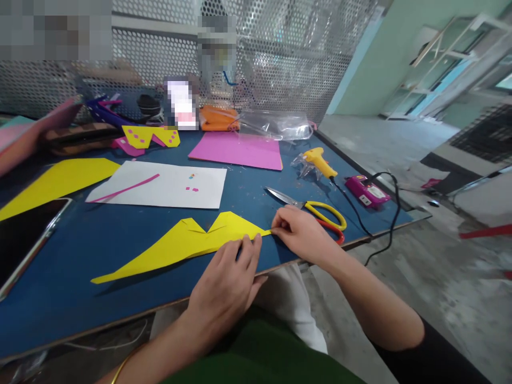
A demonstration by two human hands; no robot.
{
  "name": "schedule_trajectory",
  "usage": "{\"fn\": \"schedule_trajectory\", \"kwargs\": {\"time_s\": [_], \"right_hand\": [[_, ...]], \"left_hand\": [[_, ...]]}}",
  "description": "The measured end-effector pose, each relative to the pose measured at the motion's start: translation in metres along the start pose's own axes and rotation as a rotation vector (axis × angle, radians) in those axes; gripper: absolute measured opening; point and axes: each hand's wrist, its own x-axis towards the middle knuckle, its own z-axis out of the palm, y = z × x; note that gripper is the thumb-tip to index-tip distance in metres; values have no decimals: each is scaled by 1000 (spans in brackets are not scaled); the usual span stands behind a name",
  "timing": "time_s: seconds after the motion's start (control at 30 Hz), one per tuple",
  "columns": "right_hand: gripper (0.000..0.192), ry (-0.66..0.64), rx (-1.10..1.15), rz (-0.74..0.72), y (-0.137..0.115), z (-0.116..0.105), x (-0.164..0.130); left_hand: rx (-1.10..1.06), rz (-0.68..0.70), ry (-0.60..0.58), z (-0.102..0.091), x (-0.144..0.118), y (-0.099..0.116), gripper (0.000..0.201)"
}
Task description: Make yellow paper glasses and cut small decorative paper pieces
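A folded yellow paper shape (188, 242) lies on the blue table (80, 298) near its front edge. My left hand (224, 288) rests flat on the paper's lower right edge, fingers pressing it down. My right hand (302, 232) pinches the paper's pointed right tip between thumb and fingers. Yellow-and-red-handled scissors (316, 210) lie just behind my right hand, blades pointing left.
A white sheet (172, 186) with a pink strip, a pink sheet (240, 149), another yellow sheet (60, 178), a yellow glue gun (320, 162) with black cord, a pink power strip (366, 192) and a tablet (24, 234) lie around. Perforated metal panel stands behind.
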Motion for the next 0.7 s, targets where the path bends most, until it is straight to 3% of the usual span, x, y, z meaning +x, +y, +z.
{"fn": "schedule_trajectory", "kwargs": {"time_s": [0.13, 0.2, 0.27, 0.37, 0.5, 0.7], "right_hand": [[12, 196, 36, -39, 0, 2, -22], [20, 281, 17, -176, -6, 7, -33], [30, 262, -40, -317, -13, 13, -40], [36, 210, -189, -405, -21, 25, -47], [42, 241, -358, -398, -24, 37, -54], [44, 223, -397, -383, -27, 37, -55]], "left_hand": [[12, 18, -3, 1, -1, 1, 62], [23, 21, 8, 1, -2, 1, 61], [44, 26, 17, 0, -2, 1, 58], [74, 51, 22, -2, -1, 0, 53], [71, 97, 19, 0, -2, -1, 50], [60, 130, 59, 3, -3, -3, 51]]}}
